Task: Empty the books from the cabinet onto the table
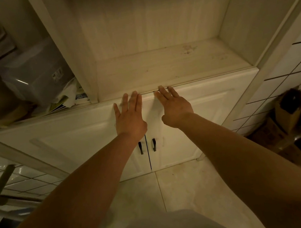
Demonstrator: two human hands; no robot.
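**Reaching over shut doors, no books in view**

Reaching forward with both hands: left hand (129, 115) and right hand (173, 108) flat, fingers straight and slightly spread, holding nothing. Fingertips up at the shelf lip (180, 84), just above the top edge of the doors (92, 134); whether palms press the door faces or only hover, cannot tell.

No books visible anywhere. Beyond the fingertips, an open shelf (160, 67), bare but for a few faint stains at its far right. Likely still behind the doors, then, if in this cabinet (236, 22) at all. Table not clearly in view either.

Next move, by judgement: drop to the two dark handles (147, 146) below the wrists, either side of the door gap, one hand per handle. Pull outward evenly, step back for swing room, then crouch to see inside before lifting anything.

Left of the left fingers, a neighbouring bay with a grey plastic bin (31, 70) and loose papers (67, 98) beside it. Right of the right fingers, tiled wall (288, 67), with cardboard boxes (283, 128) on the floor near it. Underfoot, pale floor tiles (180, 184). Dim, yellowish light.
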